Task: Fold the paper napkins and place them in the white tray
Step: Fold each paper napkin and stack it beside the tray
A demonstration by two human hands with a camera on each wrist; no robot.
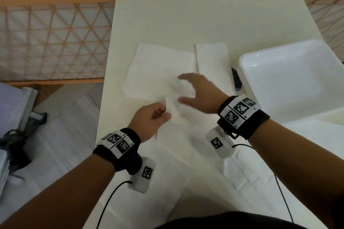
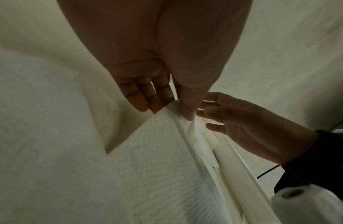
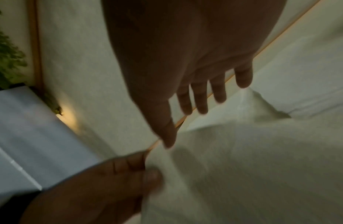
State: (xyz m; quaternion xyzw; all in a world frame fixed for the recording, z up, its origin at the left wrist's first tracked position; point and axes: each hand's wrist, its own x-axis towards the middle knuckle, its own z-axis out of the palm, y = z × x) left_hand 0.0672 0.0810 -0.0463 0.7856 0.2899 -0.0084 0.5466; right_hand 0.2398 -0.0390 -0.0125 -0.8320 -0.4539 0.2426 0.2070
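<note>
Nearest, at about 7 o'clock from the middle of the head view, the left hand (image 1: 149,119) has its grip closed: thumb and curled fingers pinch the near corner of a napkin (image 1: 172,106), lifting that corner off the tabletop (image 1: 204,18). The left wrist view shows the thumb pressed against the paper's edge with the fingers behind it. Just beyond, toward 3 o'clock of the left hand, the right hand (image 1: 201,93) hovers over the same napkin with its grip wide open, fingers spread and straight, holding nothing; it is blurred, and whether the fingertips touch the paper I cannot tell. Under and beyond both hands a larger unfolded napkin sheet (image 1: 158,69) lies flat near the centre of the tabletop. At its 3 o'clock side, just beside it, lies a narrower folded napkin (image 1: 213,59). Further toward 3 o'clock stands the white tray (image 1: 247,72) at the tabletop's right edge, with a small dark object (image 1: 236,80) between it and the folded napkin.
</note>
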